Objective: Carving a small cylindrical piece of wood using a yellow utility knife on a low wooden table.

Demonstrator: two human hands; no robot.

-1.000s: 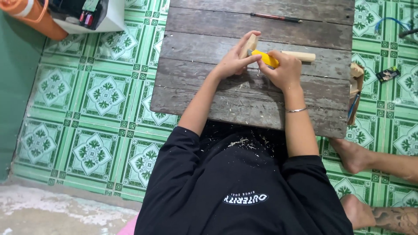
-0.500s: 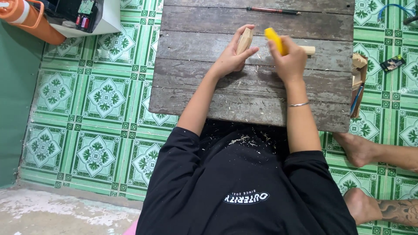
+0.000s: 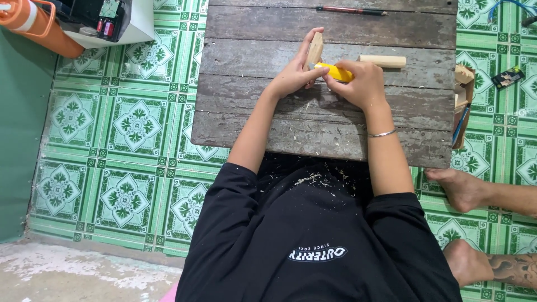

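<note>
Small pale wood piece (image 3: 315, 49) upright near the middle of the grey plank table (image 3: 251, 120), pinched in the left hand (image 3: 293, 75). Yellow-handled knife (image 3: 335, 72) gripped in the closed right hand (image 3: 363, 84), tip against the wood. Pale dowel (image 3: 383, 61) just beyond. Open cardboard box (image 3: 462, 100) at table's right edge; small dark packet (image 3: 508, 78) on green tiles.

Centre frame, rough grey weathered wood is showing on the table (image 3: 268, 120), while the small block (image 3: 315, 49) and dowel (image 3: 382, 61) are looking pale, smooth, freshly cut. The yellow handle (image 3: 335, 72) is gleaming like plastic; left, the floor tiles (image 3: 126, 120) are shining glossy.
</note>
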